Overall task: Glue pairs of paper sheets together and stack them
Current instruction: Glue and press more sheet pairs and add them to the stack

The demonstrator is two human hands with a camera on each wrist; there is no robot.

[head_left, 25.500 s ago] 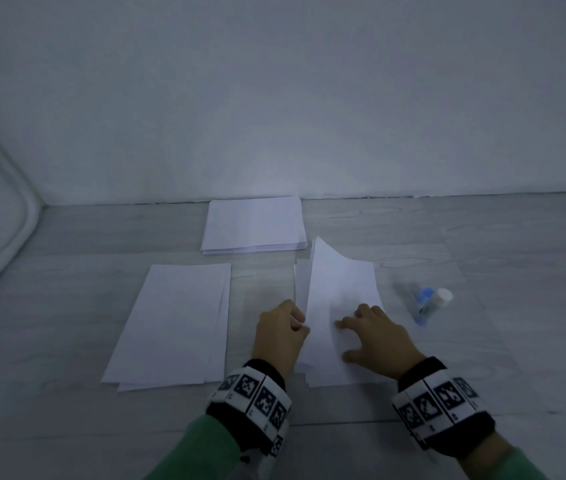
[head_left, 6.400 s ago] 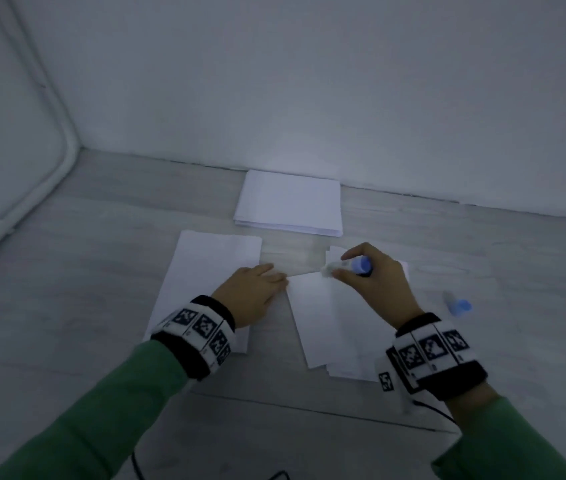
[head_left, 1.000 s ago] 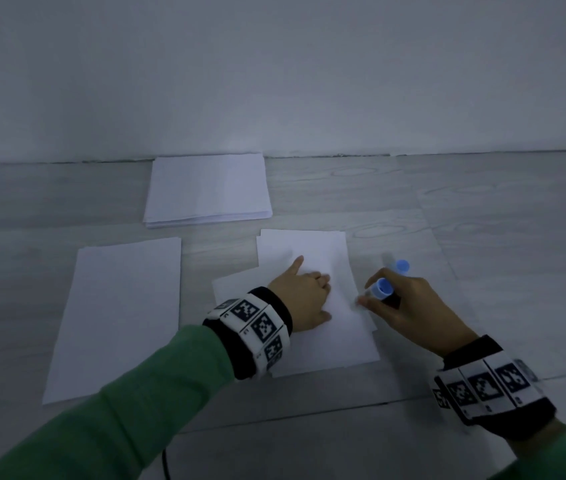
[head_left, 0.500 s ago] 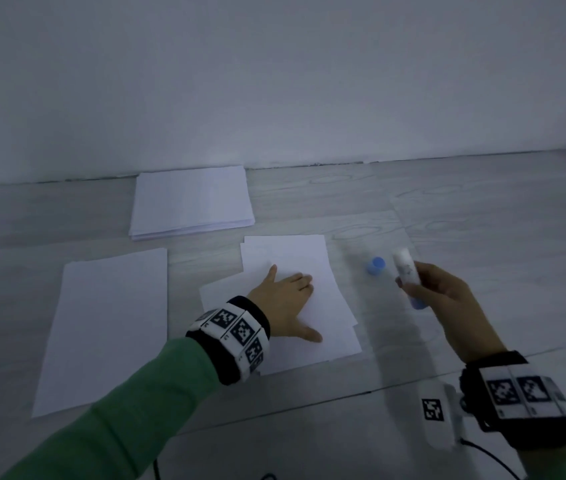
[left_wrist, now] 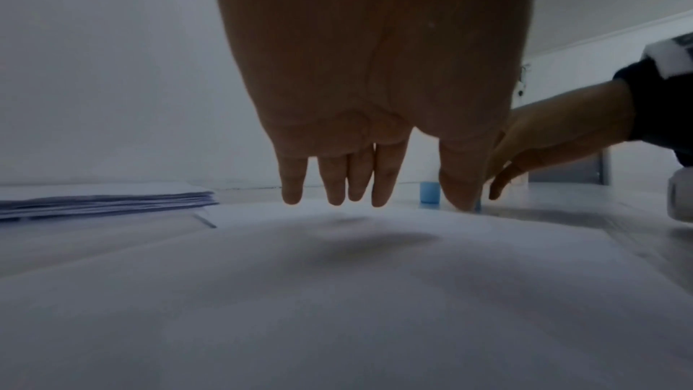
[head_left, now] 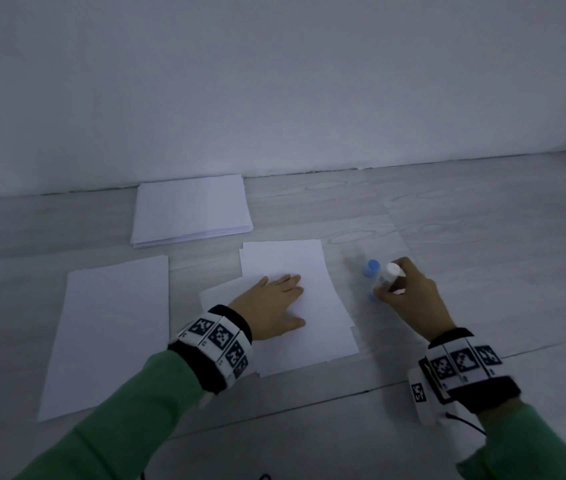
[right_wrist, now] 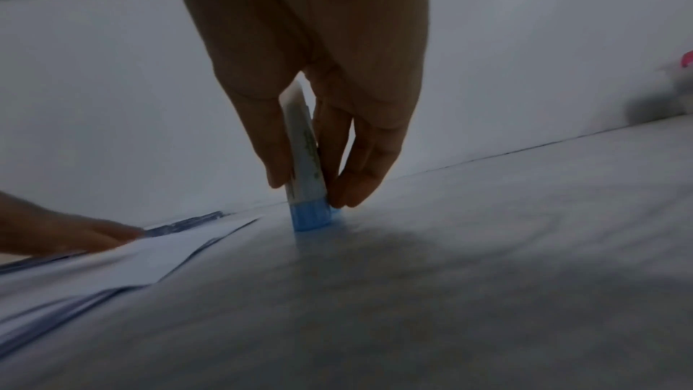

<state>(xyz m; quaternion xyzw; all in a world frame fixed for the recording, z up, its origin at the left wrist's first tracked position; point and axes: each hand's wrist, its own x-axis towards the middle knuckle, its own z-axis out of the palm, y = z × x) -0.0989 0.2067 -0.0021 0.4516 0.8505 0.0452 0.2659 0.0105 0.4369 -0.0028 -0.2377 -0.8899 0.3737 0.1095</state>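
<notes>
The right hand [head_left: 409, 296] pinches a glue stick [right_wrist: 304, 156] upright, its blue end on the grey floor [head_left: 482, 258] beside a loose blue cap [head_left: 371, 266], its green label print too blurred to read, while the left hand [head_left: 271, 306] lies flat, fingers straight, on the middle paper sheets [head_left: 316, 327].

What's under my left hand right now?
The left hand lies flat on the top paper sheet; more sheets' edges stick out beneath. Any glue between them is covered.
</notes>
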